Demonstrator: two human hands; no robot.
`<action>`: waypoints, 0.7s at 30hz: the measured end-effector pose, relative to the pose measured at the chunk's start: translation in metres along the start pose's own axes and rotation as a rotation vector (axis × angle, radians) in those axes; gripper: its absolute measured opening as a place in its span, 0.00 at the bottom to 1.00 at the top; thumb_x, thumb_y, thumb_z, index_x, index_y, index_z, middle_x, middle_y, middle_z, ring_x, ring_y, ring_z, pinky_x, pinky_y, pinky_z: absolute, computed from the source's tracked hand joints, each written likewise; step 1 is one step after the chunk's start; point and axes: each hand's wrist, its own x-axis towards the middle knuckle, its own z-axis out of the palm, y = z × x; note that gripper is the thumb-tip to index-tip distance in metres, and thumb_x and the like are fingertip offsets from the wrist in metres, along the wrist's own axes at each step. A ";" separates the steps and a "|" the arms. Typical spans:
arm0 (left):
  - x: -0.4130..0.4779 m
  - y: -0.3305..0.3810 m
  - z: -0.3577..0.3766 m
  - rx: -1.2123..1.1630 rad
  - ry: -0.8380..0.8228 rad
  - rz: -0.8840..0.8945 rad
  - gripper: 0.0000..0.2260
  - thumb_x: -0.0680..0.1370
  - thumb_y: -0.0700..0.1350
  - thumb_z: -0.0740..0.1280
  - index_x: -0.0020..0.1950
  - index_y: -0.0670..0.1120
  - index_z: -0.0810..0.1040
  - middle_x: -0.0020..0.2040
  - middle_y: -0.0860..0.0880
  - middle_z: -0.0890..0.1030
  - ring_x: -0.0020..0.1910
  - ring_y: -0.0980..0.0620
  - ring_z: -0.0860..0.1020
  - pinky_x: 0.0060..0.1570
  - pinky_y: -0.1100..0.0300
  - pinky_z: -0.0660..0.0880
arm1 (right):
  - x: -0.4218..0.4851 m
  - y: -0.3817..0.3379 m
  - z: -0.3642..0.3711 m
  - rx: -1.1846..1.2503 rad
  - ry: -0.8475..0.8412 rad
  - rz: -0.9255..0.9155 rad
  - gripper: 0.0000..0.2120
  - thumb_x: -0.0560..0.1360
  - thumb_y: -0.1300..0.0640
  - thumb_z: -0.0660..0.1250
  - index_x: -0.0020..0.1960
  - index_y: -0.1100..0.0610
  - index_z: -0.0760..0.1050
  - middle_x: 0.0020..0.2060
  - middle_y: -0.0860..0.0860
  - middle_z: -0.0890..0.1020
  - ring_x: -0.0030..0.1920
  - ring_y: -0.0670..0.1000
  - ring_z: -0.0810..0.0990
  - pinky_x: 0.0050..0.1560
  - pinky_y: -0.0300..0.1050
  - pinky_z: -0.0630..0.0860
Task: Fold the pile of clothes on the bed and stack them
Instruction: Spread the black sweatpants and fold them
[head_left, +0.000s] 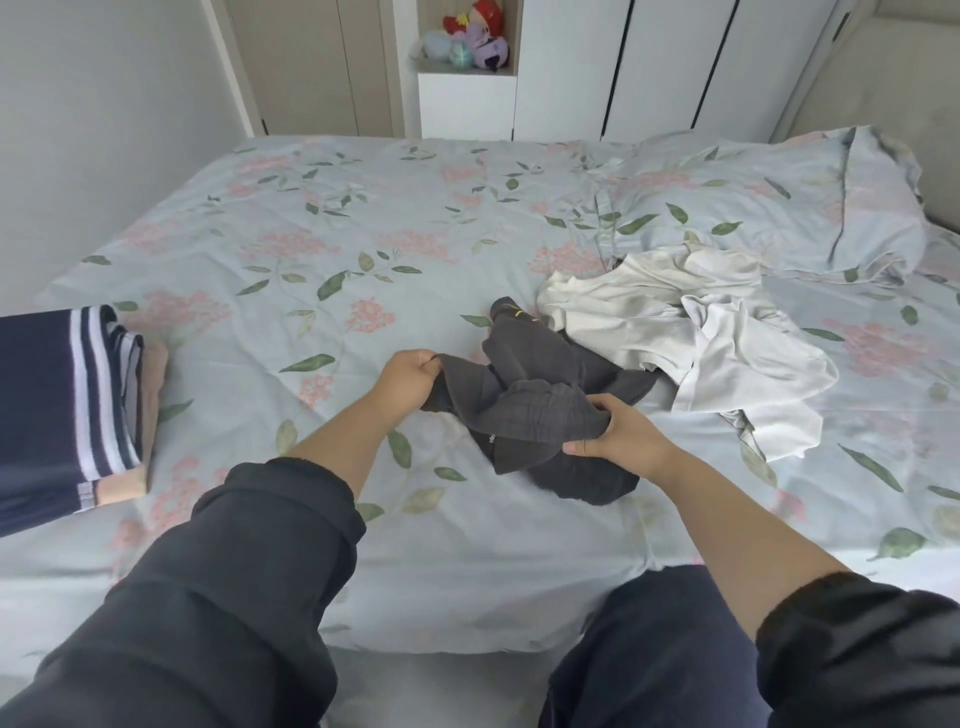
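A bed (311, 234) with a pale floral sheet is seen from above, from a head-worn camera. Near the middle of the view lies a crumpled dark grey garment (535, 364); every place here is given from it.

The garment's left edge is pinched by the left hand (410, 376), with the fingers curled over the cloth. A bunched fold at its near side is gripped by the right hand (618, 436) — thumb on top, fingers beneath. The cloth is lifted slightly between the two hands, and the rest is left heaped on the sheet.

Just right of the garment, and touching it, an unfolded heap of white clothes (675, 322) is spread. Far to the left, a folded stack (67, 405) topped by navy cloth with white stripes is set at the edge of the view. Beyond and to the right, a matching pillow (779, 208) is seen.

The likely risk: part of the dark cloth appears to be tucked under the white heap, so the heap could be dragged along if the garment is pulled free. Because the garment is twisted, a crooked fold could be made unless it is shaken flat first — the wrong edges may be held.
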 end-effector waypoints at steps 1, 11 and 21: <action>-0.003 -0.001 -0.006 -0.066 -0.001 -0.032 0.18 0.82 0.39 0.57 0.31 0.45 0.65 0.30 0.47 0.67 0.29 0.52 0.65 0.26 0.68 0.63 | 0.000 -0.003 0.005 0.006 -0.008 -0.003 0.30 0.62 0.51 0.80 0.60 0.47 0.71 0.50 0.40 0.79 0.51 0.41 0.77 0.49 0.35 0.70; -0.060 0.003 -0.108 -0.762 0.102 -0.281 0.10 0.81 0.46 0.61 0.51 0.43 0.80 0.43 0.47 0.84 0.39 0.51 0.83 0.34 0.59 0.78 | -0.011 -0.090 0.073 0.422 -0.090 -0.065 0.18 0.65 0.57 0.78 0.53 0.53 0.79 0.47 0.51 0.85 0.45 0.50 0.84 0.42 0.43 0.79; -0.144 0.079 -0.198 -1.026 -0.076 0.168 0.11 0.79 0.45 0.62 0.59 0.45 0.78 0.54 0.45 0.82 0.53 0.46 0.81 0.53 0.53 0.77 | -0.059 -0.230 0.074 0.768 -0.075 -0.117 0.06 0.75 0.55 0.69 0.46 0.58 0.79 0.36 0.53 0.84 0.40 0.53 0.83 0.38 0.43 0.78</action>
